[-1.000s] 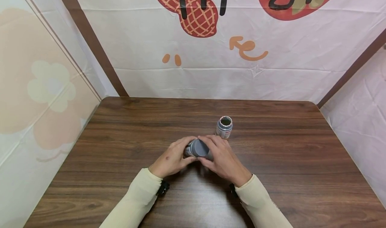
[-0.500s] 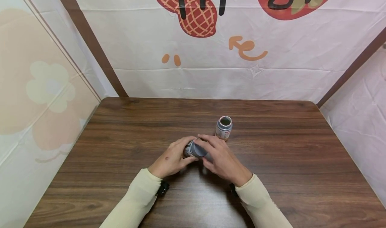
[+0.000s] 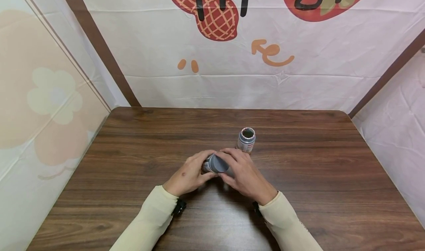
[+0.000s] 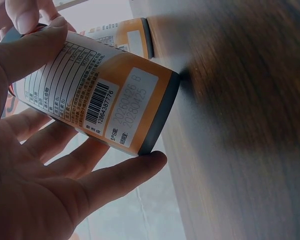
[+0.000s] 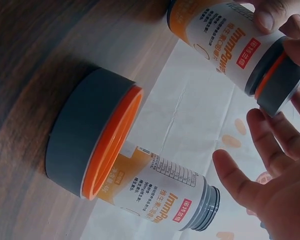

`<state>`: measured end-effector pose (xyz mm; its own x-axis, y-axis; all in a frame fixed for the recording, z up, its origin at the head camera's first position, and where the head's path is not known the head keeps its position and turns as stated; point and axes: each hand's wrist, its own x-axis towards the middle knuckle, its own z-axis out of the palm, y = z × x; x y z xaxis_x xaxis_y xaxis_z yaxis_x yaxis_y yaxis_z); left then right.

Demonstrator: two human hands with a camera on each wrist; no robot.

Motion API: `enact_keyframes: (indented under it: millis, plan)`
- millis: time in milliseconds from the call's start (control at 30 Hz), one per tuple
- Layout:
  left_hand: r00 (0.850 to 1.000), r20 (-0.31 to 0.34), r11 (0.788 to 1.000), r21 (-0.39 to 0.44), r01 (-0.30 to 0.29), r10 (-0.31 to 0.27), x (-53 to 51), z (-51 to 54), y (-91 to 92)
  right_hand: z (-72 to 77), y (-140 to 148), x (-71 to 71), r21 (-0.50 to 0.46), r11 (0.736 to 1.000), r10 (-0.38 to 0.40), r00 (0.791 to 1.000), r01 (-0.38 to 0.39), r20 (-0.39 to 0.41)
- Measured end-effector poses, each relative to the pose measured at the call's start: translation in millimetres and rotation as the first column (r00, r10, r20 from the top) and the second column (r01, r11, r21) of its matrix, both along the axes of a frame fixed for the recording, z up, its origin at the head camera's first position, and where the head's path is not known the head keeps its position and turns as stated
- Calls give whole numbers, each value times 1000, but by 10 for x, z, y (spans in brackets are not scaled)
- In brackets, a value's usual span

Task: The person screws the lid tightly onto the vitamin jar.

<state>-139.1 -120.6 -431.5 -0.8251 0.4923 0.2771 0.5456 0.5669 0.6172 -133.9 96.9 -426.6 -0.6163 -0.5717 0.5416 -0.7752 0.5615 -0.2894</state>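
Observation:
The left hand (image 3: 190,174) grips a white-and-orange bottle (image 3: 207,165) by its body; in the left wrist view the bottle (image 4: 95,90) is tilted, thumb on one side and fingers on the other. The right hand (image 3: 246,175) holds the grey lid (image 3: 220,163) on that bottle, its fingers around the rim. The right wrist view shows this lid (image 5: 280,82) with an orange ring, between thumb and fingers of the right hand (image 5: 275,175).
A second bottle (image 3: 246,144) stands upright and uncapped just beyond the right hand. Near it, a loose grey lid (image 5: 85,130) with an orange inside lies on the brown table (image 3: 299,162), mostly hidden under the right hand in the head view. A printed cloth (image 3: 225,89) hangs behind.
The right hand's fingers moved across the lid's top, then drew back to its rim. The left hand and the standing bottle stayed in place.

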Motion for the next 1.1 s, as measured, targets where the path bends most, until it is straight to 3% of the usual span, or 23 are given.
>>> enact_keyframes:
  millis: [333,700,1100]
  plan:
    - [1000,7,1000,-9,-2,2,5,-1,4,-5,0,10,4,999,-36,999,36,15]
    - [1000,-1,1000,-7,13,-13,-9,-2,7,-1,1,-7,17,999,32,999,-32,2]
    - [1000,6,1000,-15,2,-2,7,5,8,-21,-8,4,12,999,-34,999,34,-3]
